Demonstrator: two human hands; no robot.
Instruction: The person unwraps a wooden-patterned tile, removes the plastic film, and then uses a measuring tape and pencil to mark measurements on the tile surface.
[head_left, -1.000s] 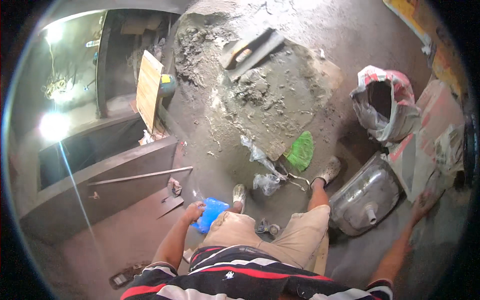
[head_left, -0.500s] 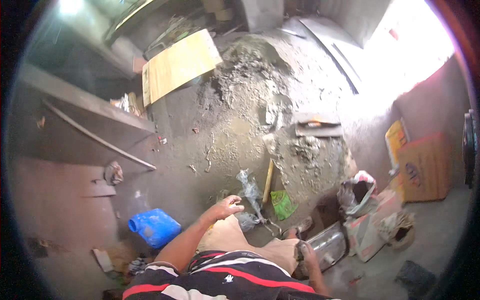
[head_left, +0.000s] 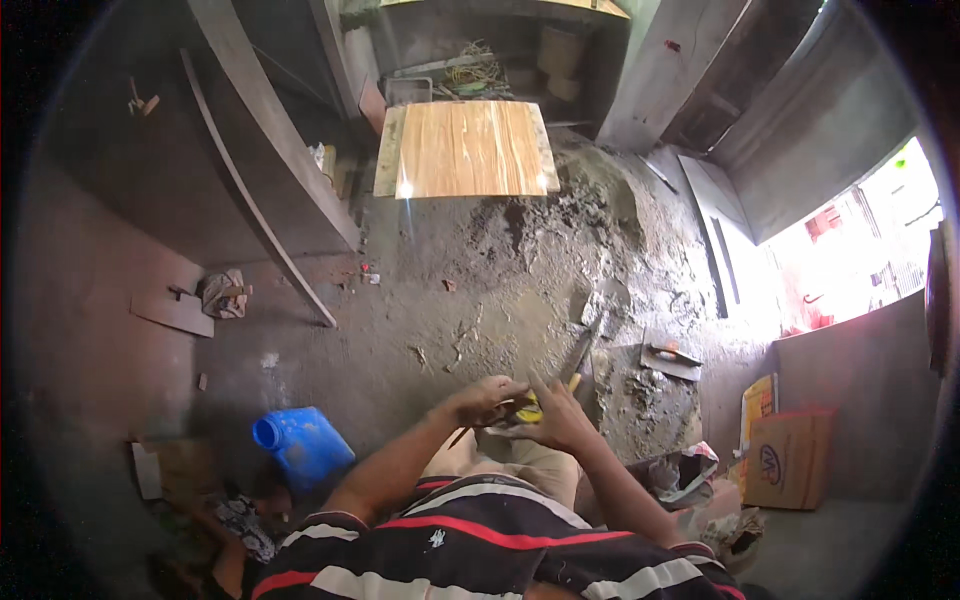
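Observation:
My left hand (head_left: pixel 490 402) and my right hand (head_left: pixel 563 418) meet in front of my body, above my lap. Between them is a small yellow and dark tape measure (head_left: pixel 531 411), partly covered by fingers. Both hands close around it, the right with its index finger raised. A thin reddish-brown stick (head_left: pixel 459 437) pokes out below my left hand; its other end is hidden. Just beyond my right hand, a yellow handle end (head_left: pixel 574 382) and a long grey strip (head_left: pixel 583 352) show; whether they join I cannot tell.
Wet mortar (head_left: pixel 560 235) covers the floor ahead, beside a wood-patterned panel (head_left: pixel 470 150). A plastering float (head_left: pixel 670 361) lies at right, near a cardboard box (head_left: pixel 790 458). A blue jug (head_left: pixel 305 447) lies left, near another person's arm (head_left: pixel 228 565). A curved strip (head_left: pixel 250 200) leans far left.
My right hand has come up from beside the metal container to meet my left hand at the tape measure. The view has turned, so the panel sits more central.

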